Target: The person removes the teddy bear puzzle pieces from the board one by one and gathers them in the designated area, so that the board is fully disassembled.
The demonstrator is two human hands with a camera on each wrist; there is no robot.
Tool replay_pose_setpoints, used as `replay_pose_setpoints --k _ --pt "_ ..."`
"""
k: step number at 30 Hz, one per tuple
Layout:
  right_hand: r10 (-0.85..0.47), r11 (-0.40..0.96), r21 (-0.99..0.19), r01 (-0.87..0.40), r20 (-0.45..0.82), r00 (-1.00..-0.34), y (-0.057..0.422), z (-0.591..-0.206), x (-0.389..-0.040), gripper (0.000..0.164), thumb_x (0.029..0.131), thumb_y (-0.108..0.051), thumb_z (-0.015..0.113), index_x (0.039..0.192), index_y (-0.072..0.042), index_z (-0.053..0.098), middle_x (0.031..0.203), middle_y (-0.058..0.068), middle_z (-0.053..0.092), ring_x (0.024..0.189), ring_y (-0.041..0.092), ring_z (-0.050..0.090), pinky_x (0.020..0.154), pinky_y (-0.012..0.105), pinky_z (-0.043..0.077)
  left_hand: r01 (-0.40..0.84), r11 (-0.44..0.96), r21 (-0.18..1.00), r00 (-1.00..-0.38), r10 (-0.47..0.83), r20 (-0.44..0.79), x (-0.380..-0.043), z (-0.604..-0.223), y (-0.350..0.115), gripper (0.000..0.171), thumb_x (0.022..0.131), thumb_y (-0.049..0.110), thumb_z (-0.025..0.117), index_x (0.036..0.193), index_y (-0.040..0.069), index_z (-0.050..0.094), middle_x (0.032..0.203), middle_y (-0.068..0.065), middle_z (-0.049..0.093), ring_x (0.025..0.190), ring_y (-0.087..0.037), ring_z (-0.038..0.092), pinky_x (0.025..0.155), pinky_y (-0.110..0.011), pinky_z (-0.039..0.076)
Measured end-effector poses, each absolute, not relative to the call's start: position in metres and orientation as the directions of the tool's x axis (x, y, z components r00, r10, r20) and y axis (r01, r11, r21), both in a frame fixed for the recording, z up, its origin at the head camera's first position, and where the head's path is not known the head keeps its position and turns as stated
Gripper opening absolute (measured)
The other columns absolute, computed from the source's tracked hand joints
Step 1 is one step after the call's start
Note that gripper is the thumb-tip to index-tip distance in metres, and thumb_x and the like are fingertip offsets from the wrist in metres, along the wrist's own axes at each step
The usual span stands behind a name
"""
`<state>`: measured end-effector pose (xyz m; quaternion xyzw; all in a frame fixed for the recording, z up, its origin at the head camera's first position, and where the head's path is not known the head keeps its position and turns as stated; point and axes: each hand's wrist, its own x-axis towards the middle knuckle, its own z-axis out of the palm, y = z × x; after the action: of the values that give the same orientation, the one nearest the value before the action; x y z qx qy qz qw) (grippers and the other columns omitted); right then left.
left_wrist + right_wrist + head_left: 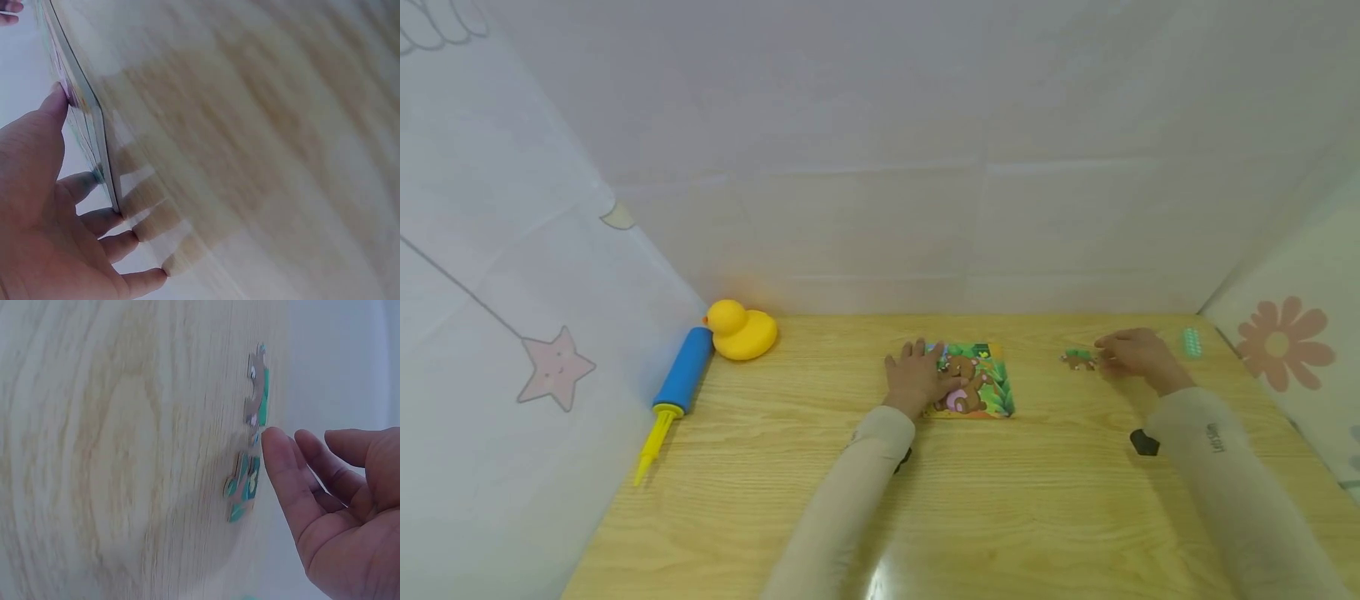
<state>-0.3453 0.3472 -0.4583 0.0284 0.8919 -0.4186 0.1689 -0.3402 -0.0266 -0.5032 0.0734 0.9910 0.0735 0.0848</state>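
A jigsaw puzzle board [981, 396] with a bear picture lies flat on the table. Across its left side rests my left hand [913, 379], fingers spread. In the left wrist view the thumb and a finger touch the board, while other fingertips reach the wood beside its edge. Further right, small jigsaw pieces [1078, 359] lie on the table. My right hand [1138, 357] is just beside them, fingers loosely bent. The right wrist view shows a brown and green piece [259, 394] and more green pieces [242, 486] near the fingertips, with nothing visibly held.
A yellow rubber duck [745, 332] sits at the back left of the wooden table [1000, 500]. Beside it lies a blue and yellow hand pump [685, 371]. A small pale green item [1192, 342] is at the far right. White sheets [865, 233] enclose the back and sides.
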Motion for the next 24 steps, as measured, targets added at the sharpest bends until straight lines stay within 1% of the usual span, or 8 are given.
replay_pose_setpoints --k 4,6,8,13,17,19,21,24 --pt "-0.116 0.631 -0.76 0.157 -0.292 -0.949 0.331 -0.46 -0.346 0.059 0.111 -0.032 0.036 0.148 0.014 0.04 0.143 0.037 0.05 0.117 0.033 0.066 0.089 0.031 0.06 0.131 0.979 0.157 -0.978 0.154 -0.143 -0.339 -0.503 -0.03 0.085 0.088 0.08 0.049 0.16 0.038 0.03 0.168 -0.002 0.029 0.154 -0.028 0.028 0.118 -0.065 0.029" --pt "-0.134 0.62 -0.772 0.14 -0.28 -0.951 0.323 -0.46 -0.347 0.059 0.111 -0.032 0.036 0.148 0.013 0.041 0.143 0.037 0.05 0.121 0.037 0.063 0.091 0.032 0.06 0.132 0.979 0.158 -0.98 0.152 -0.127 -0.337 -0.501 -0.031 0.085 0.088 0.081 0.05 0.158 0.037 0.033 0.166 -0.002 0.032 0.152 -0.027 0.031 0.116 -0.065 0.031" --pt "-0.162 0.598 -0.791 0.128 -0.275 -0.948 0.314 -0.459 -0.349 0.058 0.111 -0.031 0.036 0.148 0.013 0.04 0.143 0.037 0.049 0.122 0.039 0.062 0.092 0.033 0.06 0.135 0.978 0.159 -0.981 0.155 -0.115 -0.335 -0.498 -0.031 0.084 0.087 0.08 0.051 0.158 0.037 0.035 0.165 -0.002 0.034 0.151 -0.027 0.033 0.115 -0.064 0.033" --pt "-0.185 0.545 -0.827 0.137 -0.279 -0.942 0.289 -0.458 -0.355 0.055 0.11 -0.029 0.039 0.147 0.012 0.043 0.141 0.036 0.051 0.117 0.033 0.066 0.093 0.035 0.06 0.141 0.976 0.169 -0.98 0.162 -0.118 -0.334 -0.494 -0.03 0.083 0.09 0.077 0.053 0.158 0.035 0.034 0.165 -0.003 0.034 0.152 -0.028 0.033 0.116 -0.065 0.031" --pt "-0.192 0.536 -0.835 0.123 -0.263 -0.945 0.269 -0.46 -0.36 0.053 0.11 -0.029 0.042 0.144 0.011 0.047 0.138 0.036 0.055 0.115 0.035 0.068 0.091 0.036 0.06 0.143 0.966 0.216 -0.979 0.17 -0.116 -0.334 -0.493 -0.03 0.082 0.091 0.072 0.056 0.159 0.032 0.032 0.165 -0.004 0.033 0.152 -0.029 0.032 0.116 -0.067 0.029" --pt "-0.204 0.528 -0.841 0.115 -0.258 -0.945 0.259 -0.462 -0.363 0.052 0.109 -0.028 0.043 0.143 0.011 0.049 0.137 0.035 0.056 0.115 0.037 0.067 0.092 0.037 0.06 0.146 0.956 0.254 -0.977 0.18 -0.113 -0.336 -0.494 -0.031 0.083 0.092 0.071 0.056 0.16 0.03 0.031 0.166 -0.007 0.031 0.154 -0.032 0.027 0.118 -0.068 0.026" --pt "-0.215 0.519 -0.847 0.115 -0.26 -0.941 0.25 -0.463 -0.364 0.051 0.109 -0.027 0.044 0.142 0.011 0.05 0.137 0.035 0.056 0.116 0.038 0.067 0.092 0.038 0.06 0.145 0.949 0.281 -0.978 0.181 -0.108 -0.338 -0.496 -0.034 0.085 0.092 0.071 0.055 0.161 0.029 0.03 0.168 -0.01 0.026 0.157 -0.036 0.019 0.121 -0.068 0.017" --pt "-0.232 0.507 -0.854 0.118 -0.267 -0.935 0.236 -0.464 -0.366 0.048 0.108 -0.024 0.045 0.14 0.01 0.053 0.136 0.034 0.058 0.114 0.036 0.068 0.093 0.038 0.06 0.141 0.956 0.257 -0.98 0.171 -0.1 -0.34 -0.497 -0.041 0.088 0.09 0.077 0.051 0.162 0.031 0.028 0.17 -0.013 0.019 0.158 -0.041 0.006 0.124 -0.068 0.006"
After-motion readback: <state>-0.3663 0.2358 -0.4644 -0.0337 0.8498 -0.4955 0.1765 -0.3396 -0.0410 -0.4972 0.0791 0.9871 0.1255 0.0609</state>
